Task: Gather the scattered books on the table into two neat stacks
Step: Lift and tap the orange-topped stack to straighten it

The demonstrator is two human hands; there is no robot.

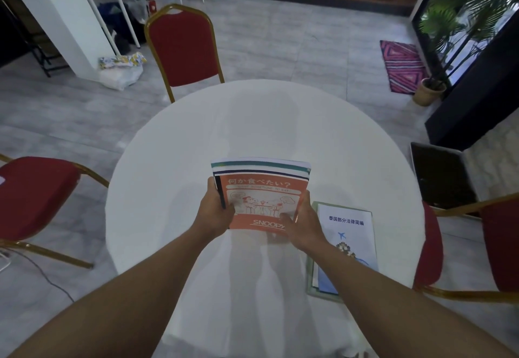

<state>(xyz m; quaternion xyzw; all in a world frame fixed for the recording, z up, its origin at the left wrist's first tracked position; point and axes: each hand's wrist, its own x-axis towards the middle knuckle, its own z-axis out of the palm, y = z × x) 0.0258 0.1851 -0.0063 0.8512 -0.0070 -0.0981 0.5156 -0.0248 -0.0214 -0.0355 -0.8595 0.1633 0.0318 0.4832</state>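
Note:
A stack of books topped by an orange Snoopy notebook point(259, 189) is held over the middle of the round white table point(174, 147). My left hand point(214, 211) grips the stack's left edge, thumb on top. My right hand point(302, 224) grips its right edge, thumb on the cover near the lower corner. White and teal-striped books show fanned out beneath the orange one at the far side. A second stack, topped by a white and blue booklet point(351, 234), lies flat on the table at the right, just beside my right wrist.
Red chairs with gold frames surround the table: one at the far side point(182, 48), one at the left point(33, 197), one at the right point(494, 242). A dark laptop point(441, 175) rests by the right chair. A potted plant point(429, 91) stands far right.

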